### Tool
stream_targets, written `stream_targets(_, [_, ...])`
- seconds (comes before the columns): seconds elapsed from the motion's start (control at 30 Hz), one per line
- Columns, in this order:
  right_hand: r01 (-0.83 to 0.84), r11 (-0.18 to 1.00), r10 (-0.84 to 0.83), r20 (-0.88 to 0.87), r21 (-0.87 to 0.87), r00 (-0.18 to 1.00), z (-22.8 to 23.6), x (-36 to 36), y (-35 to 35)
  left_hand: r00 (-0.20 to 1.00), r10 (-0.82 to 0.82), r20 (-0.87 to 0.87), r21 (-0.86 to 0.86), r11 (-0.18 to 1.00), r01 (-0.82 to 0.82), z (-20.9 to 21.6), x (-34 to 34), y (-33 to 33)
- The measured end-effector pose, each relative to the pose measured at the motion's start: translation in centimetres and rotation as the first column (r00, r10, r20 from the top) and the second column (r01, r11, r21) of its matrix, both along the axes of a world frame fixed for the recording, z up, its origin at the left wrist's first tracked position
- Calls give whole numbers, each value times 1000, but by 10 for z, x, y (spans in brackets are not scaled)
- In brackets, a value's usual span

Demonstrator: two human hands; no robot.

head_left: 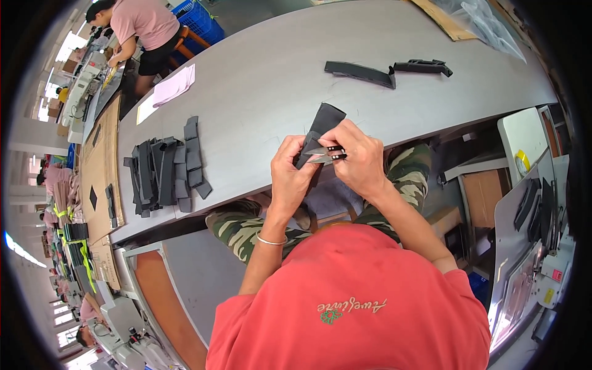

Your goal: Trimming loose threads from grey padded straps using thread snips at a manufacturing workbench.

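Note:
My left hand [288, 172] grips a strip of black fabric [328, 117] near the table's front edge, its far end reaching out over the tabletop. In my right hand [359, 154] is a small pair of thread snips [320, 154] with silver blades and dark handles. The blades point left, toward my left fingers and the strip; whether they touch the fabric I cannot tell. To the left lies a pile of black fabric strips [163, 169]. Farther off on the right are two more black strips [361, 73], end to end.
The grey table [265, 80] curves across the view. Pink and white sheets [174, 86] lie at its left, cardboard [102, 185] beyond them. Clear plastic [484, 28] lies at the far right. A person in pink [145, 24] works at the upper left. A sewing machine [552, 277] stands at right.

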State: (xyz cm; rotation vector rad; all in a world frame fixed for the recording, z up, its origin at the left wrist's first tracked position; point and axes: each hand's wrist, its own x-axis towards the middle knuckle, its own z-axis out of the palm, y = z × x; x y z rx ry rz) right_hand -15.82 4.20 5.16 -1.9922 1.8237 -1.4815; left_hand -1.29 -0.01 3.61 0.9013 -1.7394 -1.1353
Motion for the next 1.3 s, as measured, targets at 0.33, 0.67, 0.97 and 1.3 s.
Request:
stream_targets(0.33, [-467,869,160,798,165,581,11,-25,8,928,11,-373,521,830,200,18,1,3])
stream_targets(0.67, [-254,931,107,467,264,878,22,-39,21,944,1,-329,485,858,169,13,7,1])
stream_targets(0.97, [-119,988,127,-87,94,988,12,-33,21,962,-29,-272,450,880,154,11,6,1])
stream_targets(1.3, [-89,988,81,70,127,994,19,-34,24,974,-44,-224,460,876,145,14,8,2])
